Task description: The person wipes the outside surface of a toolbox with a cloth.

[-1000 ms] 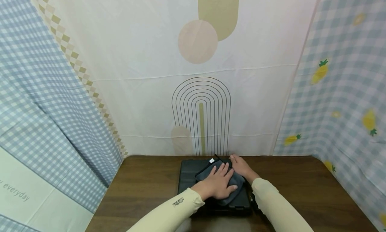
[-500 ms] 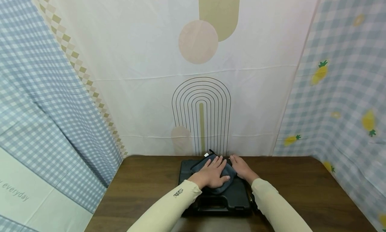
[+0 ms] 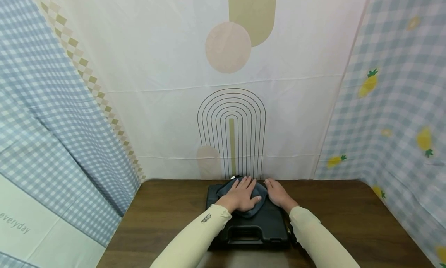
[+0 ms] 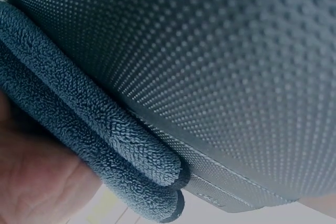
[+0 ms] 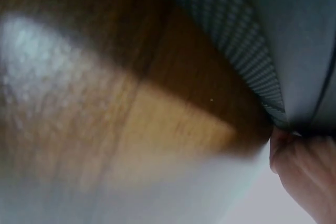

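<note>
A dark blue folded towel lies on the textured lid of a black hard case with a carry handle at its near side. My left hand presses flat on the towel, fingers spread toward the far edge. In the left wrist view the towel shows as two plush layers with dark edging, beside the palm and against the dimpled lid. At the case's far right edge rests my right hand, its fingers pointing away. The right wrist view has the hand against the case's side.
The case stands on a brown wooden table near its back edge. Behind hangs a pale printed curtain, with checked curtains at both sides. Beside the case's near right corner lies a small dark item, partly covered by the right sleeve.
My left hand has slid the towel away and slightly left across the lid, and the case's handle has come into sight. My right hand has stayed at the case's edge.
</note>
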Demonstrator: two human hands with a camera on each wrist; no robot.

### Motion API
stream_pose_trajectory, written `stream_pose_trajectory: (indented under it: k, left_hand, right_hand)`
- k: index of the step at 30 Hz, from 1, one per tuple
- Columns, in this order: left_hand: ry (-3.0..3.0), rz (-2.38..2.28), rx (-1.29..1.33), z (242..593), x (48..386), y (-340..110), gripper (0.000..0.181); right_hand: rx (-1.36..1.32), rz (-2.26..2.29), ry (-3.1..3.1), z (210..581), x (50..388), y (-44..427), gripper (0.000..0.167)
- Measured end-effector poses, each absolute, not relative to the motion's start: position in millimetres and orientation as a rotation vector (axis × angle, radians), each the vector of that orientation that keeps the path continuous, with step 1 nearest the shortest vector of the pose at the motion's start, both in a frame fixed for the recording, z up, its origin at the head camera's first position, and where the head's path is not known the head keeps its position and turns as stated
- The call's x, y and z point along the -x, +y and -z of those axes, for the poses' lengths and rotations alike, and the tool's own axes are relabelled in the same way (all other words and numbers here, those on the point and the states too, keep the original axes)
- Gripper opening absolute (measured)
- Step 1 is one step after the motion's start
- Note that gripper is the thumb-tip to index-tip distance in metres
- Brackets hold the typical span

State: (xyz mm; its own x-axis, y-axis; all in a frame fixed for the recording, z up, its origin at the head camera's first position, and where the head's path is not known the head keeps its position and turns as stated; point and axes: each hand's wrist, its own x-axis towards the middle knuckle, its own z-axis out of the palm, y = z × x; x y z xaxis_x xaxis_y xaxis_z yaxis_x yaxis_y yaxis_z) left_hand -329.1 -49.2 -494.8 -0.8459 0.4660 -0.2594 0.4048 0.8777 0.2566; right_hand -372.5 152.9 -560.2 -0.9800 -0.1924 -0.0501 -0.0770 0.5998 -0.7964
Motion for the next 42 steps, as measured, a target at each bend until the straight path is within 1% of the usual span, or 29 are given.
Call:
stream_pose_trajectory:
  k: [6,15,20,27,36,42]
  left_hand:
    - [2.732,-0.294,-0.618,504,334,-49,0.073]
    - [2.764,-0.274,-0.649,503,328,-61,0.074]
    - [2.779,-0.293,-0.635,509,329,-76,0.076]
    - [2.795,-0.348,-0.613,522,333,-108,0.078]
    - [2.846,-0.426,-0.577,520,328,-139,0.078]
    - [2.862,-0.468,-0.557,518,322,-147,0.077]
  right_hand:
    - [0.238,1.323,2.721,559,370,150,0.038]
    - [0.237,1.311,2.75,560,371,147,0.04]
    - [0.233,1.306,2.753,561,372,146,0.04]
    - [0.247,1.319,2.754,562,369,149,0.041]
    - [0.23,1.349,2.735,560,367,151,0.045]
    - [0.225,1.335,2.735,563,367,152,0.048]
